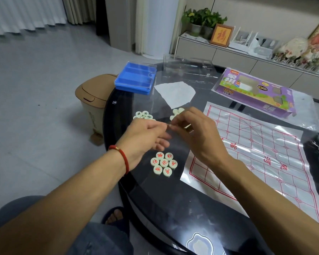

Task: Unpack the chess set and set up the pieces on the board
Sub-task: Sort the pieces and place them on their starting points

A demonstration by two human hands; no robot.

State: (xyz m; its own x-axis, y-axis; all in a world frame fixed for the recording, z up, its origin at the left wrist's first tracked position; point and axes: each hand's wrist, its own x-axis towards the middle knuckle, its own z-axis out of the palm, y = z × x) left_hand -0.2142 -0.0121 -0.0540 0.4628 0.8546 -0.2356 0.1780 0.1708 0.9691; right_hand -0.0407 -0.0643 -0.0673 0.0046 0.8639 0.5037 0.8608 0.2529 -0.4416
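Observation:
Seven cream pieces with red characters [163, 163] lie in a tight cluster on the dark glass table [155, 208]. A cluster with dark characters [143, 115] sits farther back. A third cluster, blank sides up [176, 111], is partly hidden behind my right hand. The printed board sheet [256, 153] lies unfolded on the right. My left hand [145, 137] and my right hand [197, 131] meet fingertip to fingertip above the table. Both pinch what looks like a thin clear plastic wrapper [168, 125]. What the wrapper holds is hidden.
A blue compartment tray [136, 78] under a clear cover stands at the table's far left edge, with a white paper sheet [175, 94] beside it. A clear plastic lid [188, 65] and the purple box [254, 91] lie behind. A tan bin [92, 100] stands on the floor.

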